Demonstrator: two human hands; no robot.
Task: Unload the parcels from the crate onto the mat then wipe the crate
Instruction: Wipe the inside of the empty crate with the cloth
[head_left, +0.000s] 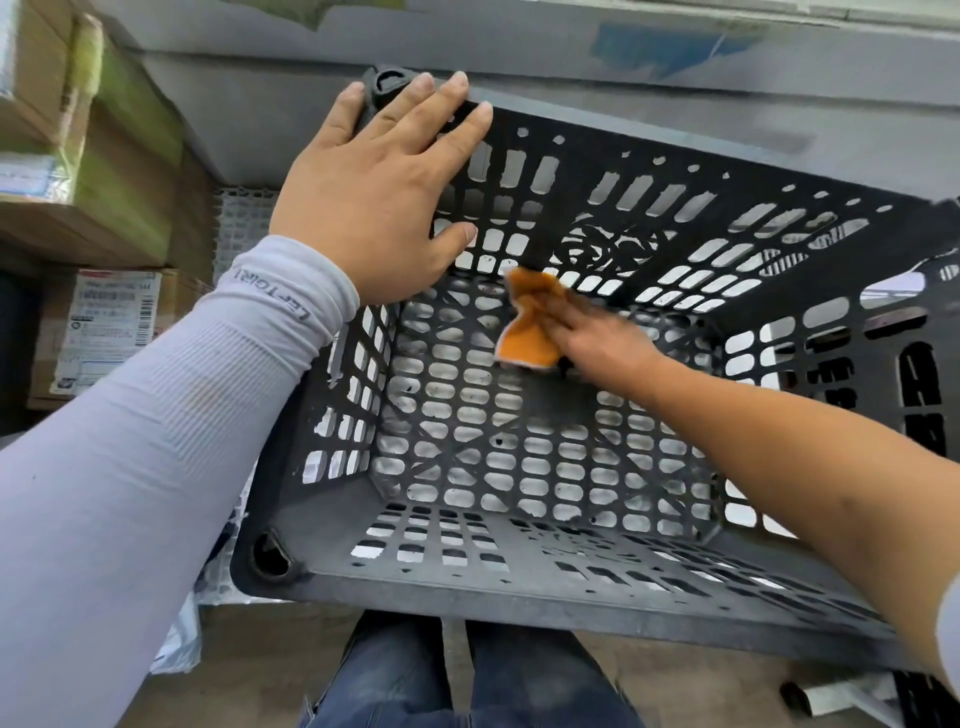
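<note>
Wiping the inside of an emptied crate (519, 577), a person presses an orange cloth (527, 325) against its perforated floor near the far wall, while the left hand (379, 192) braces the far-left corner. The left hand's fingers lie spread and nearly straight over the rim, thumb hooked inside the wall; the right hand (597, 345) holds its fingers straight and close together on the cloth, pushing it flat rather than pinching it. The crate sits just in front of the person's knees, and it looks tilted, its far side raised, so the likeliest trouble is a slide or tip if the bracing hand lets go as the wiping hand pushes. The cloth may also snag on the many slot edges or bunch up and skip patches, and the corners look hard to reach. Dark grey and dusty, the crate is a moulded lattice of rounded slots, its floor showing scattered dark specks. No parcels remain inside; several taped cardboard parcels (98, 332) lie stacked at left, beside a white grid mat (239, 223).
</note>
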